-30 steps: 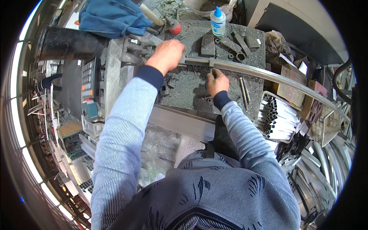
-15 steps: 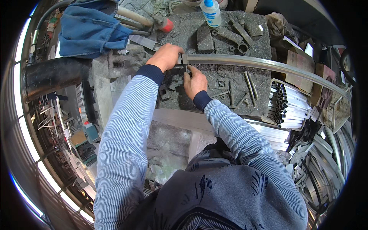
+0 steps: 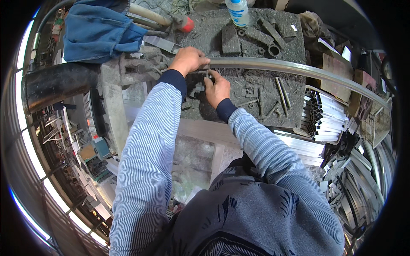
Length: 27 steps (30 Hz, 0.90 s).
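A long, pale metal bar (image 3: pixel 273 65) stretches across the workbench (image 3: pixel 239 96) and off to the right. My left hand (image 3: pixel 188 61) is closed at the bar's left end, its fingers over a small metal piece (image 3: pixel 206 67) there. Just below that end, my right hand (image 3: pixel 218 90) has thumb and forefinger bent around a thin upright part of the same fitting. The fingers largely hide what is gripped. Bolts (image 3: pixel 282 93) and small dark metal pieces lie to the right of my right hand.
Behind the bar stand a clear bottle (image 3: pixel 239 16) with a blue cap and dark steel blocks (image 3: pixel 230 40). A blue cloth (image 3: pixel 100 32) hangs at the upper left near a red-ended tool (image 3: pixel 185 25). At the right, a tray holds cut metal profiles (image 3: pixel 326 117).
My left hand has shifted slightly right, its fingers now further over the fitting at the bar's end. The right hand stays just beneath it. The whole view has shifted a little.
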Available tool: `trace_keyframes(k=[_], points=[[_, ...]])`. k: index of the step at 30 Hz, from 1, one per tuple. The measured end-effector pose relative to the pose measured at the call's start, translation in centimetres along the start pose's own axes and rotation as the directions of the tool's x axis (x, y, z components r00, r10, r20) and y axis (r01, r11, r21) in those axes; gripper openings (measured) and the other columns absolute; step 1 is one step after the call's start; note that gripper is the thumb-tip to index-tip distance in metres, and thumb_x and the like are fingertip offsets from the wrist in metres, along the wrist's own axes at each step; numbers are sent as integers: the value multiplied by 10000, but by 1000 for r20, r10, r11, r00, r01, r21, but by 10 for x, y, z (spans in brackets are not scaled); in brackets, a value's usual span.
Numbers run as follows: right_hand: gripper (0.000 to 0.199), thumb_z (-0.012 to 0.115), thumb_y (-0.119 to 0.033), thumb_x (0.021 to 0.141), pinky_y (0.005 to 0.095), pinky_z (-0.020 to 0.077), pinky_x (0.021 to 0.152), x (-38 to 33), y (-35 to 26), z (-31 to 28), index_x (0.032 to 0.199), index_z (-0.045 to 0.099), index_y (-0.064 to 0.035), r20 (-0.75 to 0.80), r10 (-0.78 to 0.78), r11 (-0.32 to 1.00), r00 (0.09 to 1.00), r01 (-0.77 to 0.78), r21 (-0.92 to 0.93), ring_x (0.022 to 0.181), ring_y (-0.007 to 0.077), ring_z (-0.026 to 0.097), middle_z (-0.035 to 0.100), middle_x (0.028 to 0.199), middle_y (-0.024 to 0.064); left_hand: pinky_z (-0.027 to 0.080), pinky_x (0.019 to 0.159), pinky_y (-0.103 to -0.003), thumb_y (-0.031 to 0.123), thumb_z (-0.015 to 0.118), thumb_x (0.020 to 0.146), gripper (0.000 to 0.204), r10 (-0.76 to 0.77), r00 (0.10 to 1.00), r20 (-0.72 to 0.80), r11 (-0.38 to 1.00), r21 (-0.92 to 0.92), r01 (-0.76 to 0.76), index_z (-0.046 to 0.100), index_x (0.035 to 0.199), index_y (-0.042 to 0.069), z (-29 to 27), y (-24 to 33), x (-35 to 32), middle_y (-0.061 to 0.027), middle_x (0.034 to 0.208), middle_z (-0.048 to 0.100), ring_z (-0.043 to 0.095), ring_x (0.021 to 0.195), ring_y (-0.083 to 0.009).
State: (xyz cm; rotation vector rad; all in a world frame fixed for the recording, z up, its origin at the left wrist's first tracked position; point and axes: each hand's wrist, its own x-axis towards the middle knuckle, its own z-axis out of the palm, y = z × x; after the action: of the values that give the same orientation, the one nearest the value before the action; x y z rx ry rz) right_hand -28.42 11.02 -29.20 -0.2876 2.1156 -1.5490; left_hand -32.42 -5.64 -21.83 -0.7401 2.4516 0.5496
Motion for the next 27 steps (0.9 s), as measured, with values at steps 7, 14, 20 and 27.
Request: trace_keyframes(k=[7,14,20,27], points=[[308,681,-141,877,497,519,843,-9,-11,-12,1165,685,-33,22,-134,971,991,135,-196,989,420,653,688,1034,225,522,971,-419,431,718,888,400,87,993,-80,996,42,-84,771,1156,138,11,-4,-3,-151,1149,737,681,1087,-366],[342,651,-128,803,473,440,831,-38,-12,-21,1141,695,-102,187,-411,702,892,440,-559,1049,335,539,596,1061,109,527,977,-428,379,691,879,315,103,986,-128,995,12,-103,797,1091,171,24,-6,-3,-108,1102,750,691,1057,-337],[232,685,-144,786,472,441,826,-26,-17,-12,1017,682,-131,239,-382,644,892,443,-624,1052,341,530,564,1037,106,534,929,-447,321,687,864,296,197,945,-262,980,49,-191,795,1043,111,34,-9,-7,-147,1044,751,700,994,-362],[355,840,-248,722,475,495,814,-25,-16,-11,984,646,-106,228,-289,757,930,367,-540,1005,360,582,584,1015,142,545,885,-455,301,697,888,247,149,962,-230,989,11,-150,799,1059,155,36,-6,-6,-129,1012,758,709,961,-359]])
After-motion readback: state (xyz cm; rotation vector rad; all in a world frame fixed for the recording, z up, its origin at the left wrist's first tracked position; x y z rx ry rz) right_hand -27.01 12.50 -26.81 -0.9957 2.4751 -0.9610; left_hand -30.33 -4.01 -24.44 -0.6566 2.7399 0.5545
